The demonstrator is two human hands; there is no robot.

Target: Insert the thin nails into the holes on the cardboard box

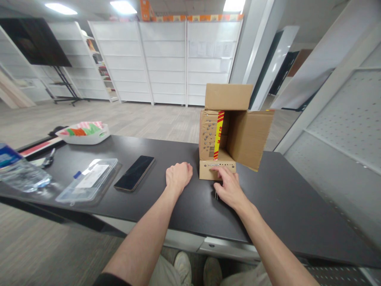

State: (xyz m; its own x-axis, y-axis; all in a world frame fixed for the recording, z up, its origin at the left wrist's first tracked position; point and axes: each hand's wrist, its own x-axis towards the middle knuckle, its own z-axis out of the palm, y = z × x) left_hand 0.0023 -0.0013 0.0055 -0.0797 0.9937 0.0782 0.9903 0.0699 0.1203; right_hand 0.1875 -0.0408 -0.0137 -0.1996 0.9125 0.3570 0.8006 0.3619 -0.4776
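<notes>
An open cardboard box (207, 137) stands on the dark table, with scattered round metal heads in its left panel. Its low front flap (205, 174) has a row of small holes, some filled with metal heads. My right hand (230, 186) is at this flap, index finger stretched out against it near the row. A few thin metal pins (216, 195), nails or screws, stick out below that hand, by the thumb; the curled fingers are mostly hidden. My left hand (178, 174) rests as a fist on the table, left of the flap. Whatever it holds, if anything, is hidden.
Left of my left hand lie a black phone (134, 173) and a clear plastic case (89, 180). A water bottle (24, 171) lies at the far left. Behind it stands a white basket (86, 138) with colourful contents. A perforated metal panel (342, 115) borders the right side.
</notes>
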